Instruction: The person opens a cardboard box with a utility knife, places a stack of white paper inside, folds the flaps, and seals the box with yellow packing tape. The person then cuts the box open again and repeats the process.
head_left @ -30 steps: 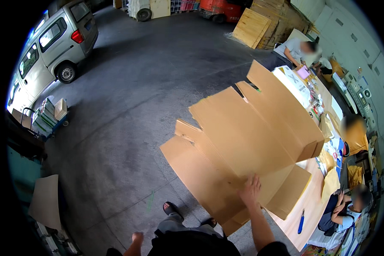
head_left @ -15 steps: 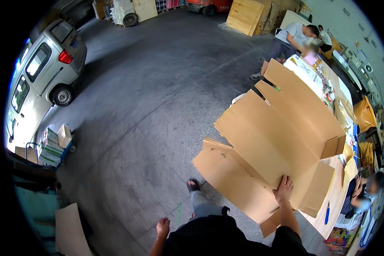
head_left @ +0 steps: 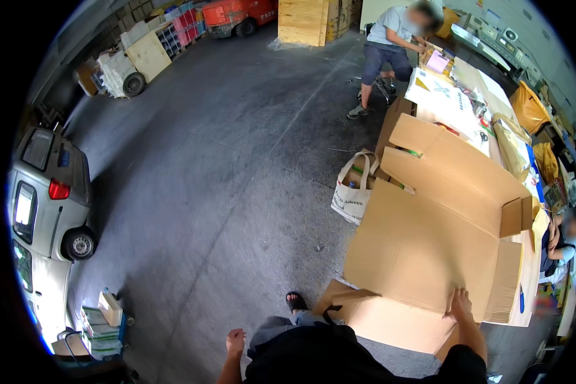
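Note:
A large unfolded cardboard box (head_left: 422, 237) lies over the table on my right, its flaps spread and one long panel hanging over the near edge. My right hand (head_left: 459, 305) rests on its near part, fingers stretched out over the board. Away from the table, my left hand (head_left: 235, 340) hangs over the floor at my side with its fingers curled in and nothing visible in them. A slim blue tool (head_left: 521, 299), its kind unclear, lies on the bare tabletop (head_left: 513, 315) beside the box's right flap.
A white tote bag (head_left: 352, 203) stands beside the table's left side. Farther along sits a person (head_left: 390, 38) at work; another person (head_left: 560, 246) is at the right. Scissors (head_left: 484, 136) lie on the table. A van (head_left: 51, 205) and a loaded trolley (head_left: 102, 329) stand left.
My view has turned right. The cardboard lies flatter on the table and the tote bag has come into sight. My right hand still touches the board; my left still hangs at my side.

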Available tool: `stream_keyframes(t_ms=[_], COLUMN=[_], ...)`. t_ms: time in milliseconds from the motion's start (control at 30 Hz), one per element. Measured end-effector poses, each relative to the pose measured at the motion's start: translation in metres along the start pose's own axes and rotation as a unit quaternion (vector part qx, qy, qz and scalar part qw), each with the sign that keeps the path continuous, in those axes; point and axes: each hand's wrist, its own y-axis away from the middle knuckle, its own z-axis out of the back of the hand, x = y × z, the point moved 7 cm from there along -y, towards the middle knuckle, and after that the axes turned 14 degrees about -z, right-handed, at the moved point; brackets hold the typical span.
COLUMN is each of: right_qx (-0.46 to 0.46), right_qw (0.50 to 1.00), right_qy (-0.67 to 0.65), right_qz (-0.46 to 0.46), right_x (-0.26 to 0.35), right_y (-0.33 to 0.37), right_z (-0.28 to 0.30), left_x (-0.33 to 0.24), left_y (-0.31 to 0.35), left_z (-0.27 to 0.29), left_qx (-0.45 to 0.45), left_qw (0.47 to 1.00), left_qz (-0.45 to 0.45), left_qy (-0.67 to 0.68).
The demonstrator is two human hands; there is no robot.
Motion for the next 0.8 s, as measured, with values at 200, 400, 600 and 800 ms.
stream_keyframes(t_ms=[200,400,600,800], right_qx=[-0.06,-0.032,-0.277,-0.108], right_qw=[0.987,0.922,0.79,0.77], right_qy=[-0.048,-0.102,-0.455,-0.574], right_qz=[-0.142,-0.371,-0.303,-0.257], right_x=[-0.005,0.023,0.195,0.398], right_y=[0.039,0.089,0.085,0.06], right_z=[-0.012,-0.005,0.078,0.223], left_x=[0.035,-0.006,-0.121,-0.369], left_y=[-0.07,-0.236,-0.511,-0.648], left_z=[0.008,-0.007,-0.049,-0.168], left_qx=[0.108,0.326,0.425,0.305], left_qw=[0.983,0.939,0.89,0.95], left_qz=[0.145,0.062,0.115,0.042], left_qy=[-0.029,-0.093,0.121,0.054])
